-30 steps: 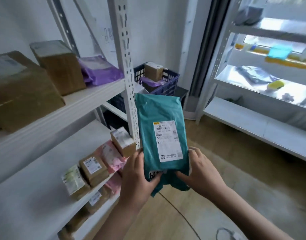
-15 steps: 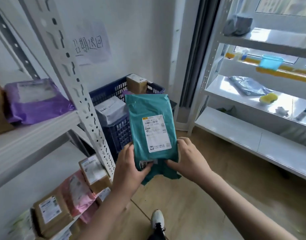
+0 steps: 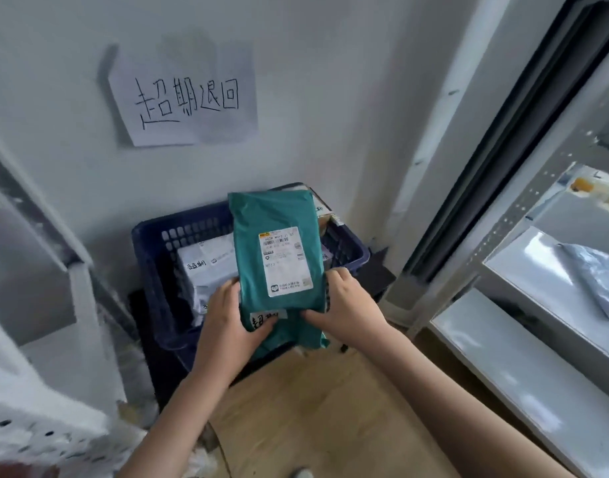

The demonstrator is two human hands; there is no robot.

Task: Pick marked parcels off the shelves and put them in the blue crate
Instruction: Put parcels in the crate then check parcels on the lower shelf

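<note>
A teal parcel [image 3: 277,250] with a white shipping label and a small handwritten tag at its lower end stands upright over the blue crate [image 3: 151,257]. My left hand [image 3: 230,322] grips its lower left edge, thumb on the tag. My right hand [image 3: 344,305] grips its lower right edge. The crate sits on the floor in the corner and holds a white parcel [image 3: 206,267] with handwritten characters; a cardboard box [image 3: 325,215] shows behind the teal parcel.
A paper sign [image 3: 185,98] with handwritten characters is stuck on the wall above the crate. A white shelf post [image 3: 41,222] stands close at the left. Grey shelves [image 3: 523,339] at the right carry a silver bag [image 3: 596,274]. Wooden floor lies below.
I have walked up to the crate: it is now right under the teal parcel. Both hands keep the same hold on the parcel. The left shelves have slid out of view.
</note>
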